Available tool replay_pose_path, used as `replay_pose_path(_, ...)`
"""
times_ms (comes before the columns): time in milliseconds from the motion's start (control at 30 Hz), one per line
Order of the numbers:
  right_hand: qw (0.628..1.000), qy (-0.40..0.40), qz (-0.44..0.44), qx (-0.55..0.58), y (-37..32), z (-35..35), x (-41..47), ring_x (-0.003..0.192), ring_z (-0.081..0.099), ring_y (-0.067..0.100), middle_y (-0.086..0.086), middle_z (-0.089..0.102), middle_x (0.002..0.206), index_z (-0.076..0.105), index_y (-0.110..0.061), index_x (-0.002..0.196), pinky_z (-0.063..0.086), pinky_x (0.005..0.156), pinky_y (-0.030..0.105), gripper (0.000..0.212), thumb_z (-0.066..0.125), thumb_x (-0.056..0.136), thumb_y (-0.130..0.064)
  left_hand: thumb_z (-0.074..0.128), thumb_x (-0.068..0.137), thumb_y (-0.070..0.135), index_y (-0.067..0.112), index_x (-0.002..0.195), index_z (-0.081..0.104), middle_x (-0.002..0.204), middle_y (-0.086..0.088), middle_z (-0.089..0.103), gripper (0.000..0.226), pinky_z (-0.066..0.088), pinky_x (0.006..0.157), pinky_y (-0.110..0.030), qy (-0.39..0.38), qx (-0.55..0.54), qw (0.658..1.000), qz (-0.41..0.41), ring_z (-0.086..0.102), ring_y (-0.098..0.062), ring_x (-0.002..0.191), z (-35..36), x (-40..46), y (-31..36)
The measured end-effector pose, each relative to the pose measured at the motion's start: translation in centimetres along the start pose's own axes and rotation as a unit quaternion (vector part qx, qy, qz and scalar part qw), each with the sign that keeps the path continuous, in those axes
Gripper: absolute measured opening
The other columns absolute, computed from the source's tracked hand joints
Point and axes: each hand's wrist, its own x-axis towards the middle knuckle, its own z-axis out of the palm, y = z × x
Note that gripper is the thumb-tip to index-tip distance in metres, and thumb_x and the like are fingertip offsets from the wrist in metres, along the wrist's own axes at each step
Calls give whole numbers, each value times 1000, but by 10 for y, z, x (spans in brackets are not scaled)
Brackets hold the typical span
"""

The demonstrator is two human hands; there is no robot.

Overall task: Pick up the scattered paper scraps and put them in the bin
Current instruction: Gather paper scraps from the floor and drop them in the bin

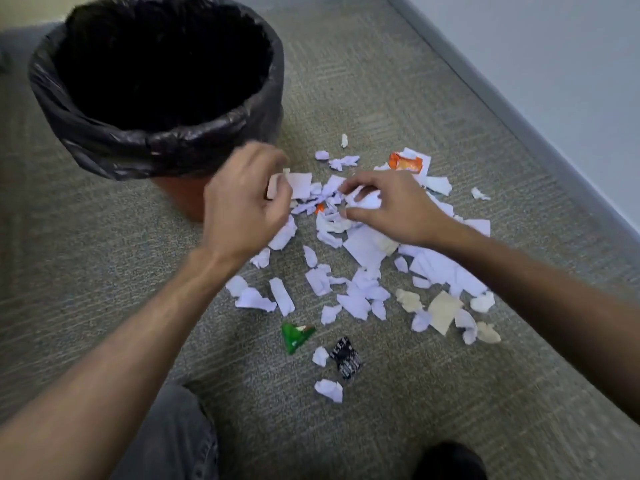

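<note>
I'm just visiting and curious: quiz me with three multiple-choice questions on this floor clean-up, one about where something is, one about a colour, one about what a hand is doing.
1. Where does the bin stand relative to the pile of paper scraps?
A. to the upper left of it
B. to the lower right of it
C. in the middle of it

2. What colour is the triangular wrapper scrap near the bottom of the pile?
A. blue
B. green
C. yellow

3. What is the left hand doing?
A. resting flat on the carpet
B. reaching inside the bin
C. pinching a pale paper scrap

Answers:
1. A, the black-lined bin sits up and left of the scraps.
2. B, the triangle is bright green, beside a black printed wrapper.
3. C, its curled fingers hold a scrap in front of the bin, while the right hand gathers scraps on the pile.
</note>
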Motion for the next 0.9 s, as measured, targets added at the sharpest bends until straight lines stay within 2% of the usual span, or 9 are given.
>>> replay_pose_path(67, 999, -21, 26, -3, 17, 22, -24, 95, 64, 11, -4, 69, 111, 67, -20, 114, 52, 85, 36, 34, 74, 83, -33, 57, 89, 18, 9, 104, 66, 101, -3, 66, 19, 54, 73, -37, -81, 2, 997, -3, 62, -19, 85, 16, -26, 9)
replay_pose_path(167, 996, -65, 57, -22, 33, 53, -57, 100, 62, 12, -6, 66, 118, 63, -25, 121, 51, 87, 37, 39, 70, 85, -40, 55, 92, 28, 14, 113, 65, 108, 0, 65, 26, 53, 72, -34, -226, 8, 974, -9, 63, -17, 91, 36, -67, 17)
replay_pose_path(367, 979, -164, 81, -94, 50, 102, -111, 113, 59, 19, -2, 60, 130, 51, -24, 137, 46, 88, 33, 59, 63, 87, -52, 52, 94, 47, 23, 135, 48, 132, 1, 49, 48, 47, 82, -30, -452, 80, 888, -31, 51, -15, 115, 60, -122, 16)
replay_pose_path(467, 969, -194, 90, -122, 55, 124, -125, 121, 54, 22, 0, 53, 137, 41, -22, 145, 46, 92, 36, 79, 62, 82, -64, 58, 88, 57, 30, 146, 31, 148, -4, 33, 70, 48, 96, -43, -526, 130, 838, -65, 40, -23, 130, 67, -143, 16)
replay_pose_path(567, 963, -209, 89, -147, 56, 144, -136, 124, 51, 22, 0, 46, 142, 33, -21, 147, 48, 97, 39, 95, 60, 74, -75, 61, 85, 58, 32, 151, 21, 154, -9, 22, 81, 44, 104, -50, -563, 158, 807, -85, 35, -28, 135, 72, -161, 17)
replay_pose_path(700, 959, -215, 90, -161, 49, 165, -149, 133, 41, 26, 3, 34, 149, 28, -20, 147, 43, 104, 44, 106, 61, 67, -80, 64, 88, 49, 28, 147, 32, 152, -9, 24, 70, 42, 107, -45, -549, 137, 821, -78, 37, -28, 135, 78, -175, 20)
replay_pose_path(800, 962, -197, 84, -170, 45, 176, -154, 130, 42, 26, 3, 36, 144, 31, -20, 144, 45, 98, 43, 101, 64, 67, -77, 63, 89, 46, 27, 140, 42, 144, -5, 32, 58, 46, 103, -42, -524, 105, 842, -73, 45, -24, 127, 82, -181, 21)
replay_pose_path(900, 967, -189, 82, -152, 41, 185, -157, 122, 47, 24, 1, 39, 136, 37, -22, 137, 49, 91, 42, 85, 68, 72, -66, 61, 93, 37, 26, 132, 51, 131, 0, 41, 42, 47, 97, -34, -505, 64, 858, -64, 54, -19, 113, 84, -186, 24)
